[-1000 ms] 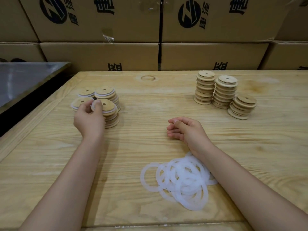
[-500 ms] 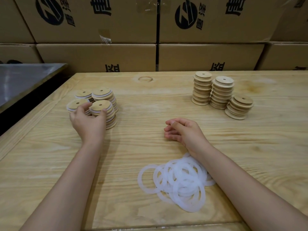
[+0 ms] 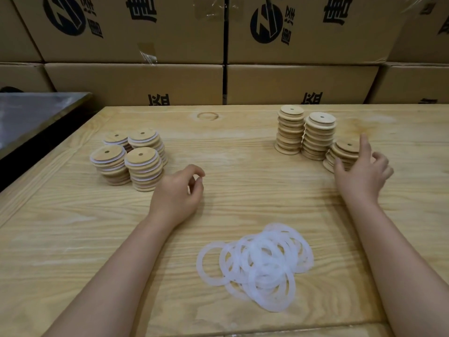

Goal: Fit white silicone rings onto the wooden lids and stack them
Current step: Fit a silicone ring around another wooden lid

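**Step in hand (judged):** one bare lid is to be drawn from the short stack of bare lids (image 3: 345,152) at the right of the desk (image 3: 243,195).

**Right hand** (image 3: 362,175): held spread at that stack, with the thumb at its near-left side and the forefinger raised past its far edge. Nothing is clasped yet, and whether the stack is touched cannot be told.

**Handling advised:** only the top lid should be pinched by its rim and lifted straight up. That way the lids beneath are not dragged askew and the tall bare stacks (image 3: 319,137) just beside are not knocked.

**Left hand** (image 3: 177,190): loosely curled and empty, at mid-desk. It is well placed for a ring to be taken from the silicone rings (image 3: 257,266) heaped near the front edge.

**Lids:** round, of pale wood, with a small centre hole and a stepped rim. Fitted ones are kept in four ringed stacks (image 3: 128,161) at the left, where white bands show between the discs.

**Rings:** translucent white, thin and flat, overlapped in a loose heap. They are probably limp, so one should be separated before it is lifted.
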